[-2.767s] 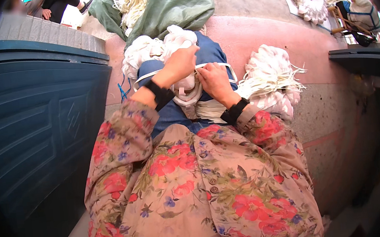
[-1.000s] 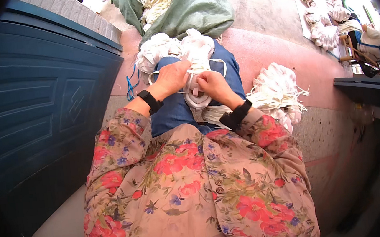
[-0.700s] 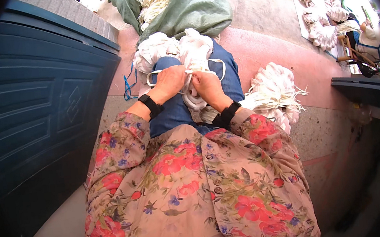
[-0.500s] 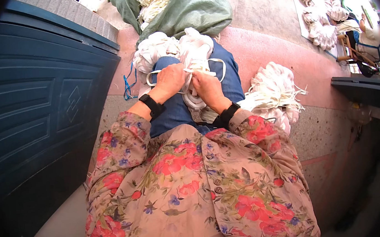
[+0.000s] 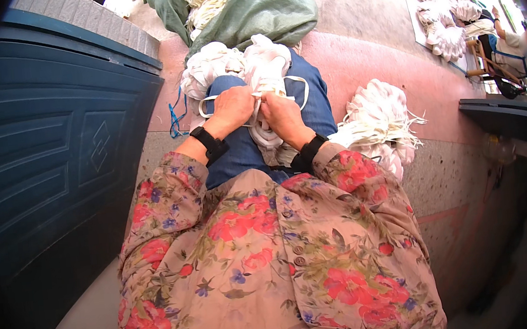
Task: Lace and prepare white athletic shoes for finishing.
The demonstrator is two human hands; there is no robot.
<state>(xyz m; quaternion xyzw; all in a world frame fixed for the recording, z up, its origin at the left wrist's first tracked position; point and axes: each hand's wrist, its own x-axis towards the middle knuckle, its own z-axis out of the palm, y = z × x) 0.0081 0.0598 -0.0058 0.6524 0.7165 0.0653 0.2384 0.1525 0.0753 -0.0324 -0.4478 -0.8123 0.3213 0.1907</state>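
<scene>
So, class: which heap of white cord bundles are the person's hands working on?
The heap on the lap, gripped by the left hand and right hand; the floor heap lies untouched.

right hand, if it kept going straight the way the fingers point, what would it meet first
The right hand points up and left, already gripping the white cord bundle on the lap; beyond that it would probably meet the left hand, though depth is unclear.

Pink stone floor (image 5: 366, 47), speckled grey toward the lower right.
Directly on it: heap of white cord bundles (image 5: 381, 121), green sack (image 5: 261, 6), blue string (image 5: 175, 119), further white bundles (image 5: 444, 26).
</scene>
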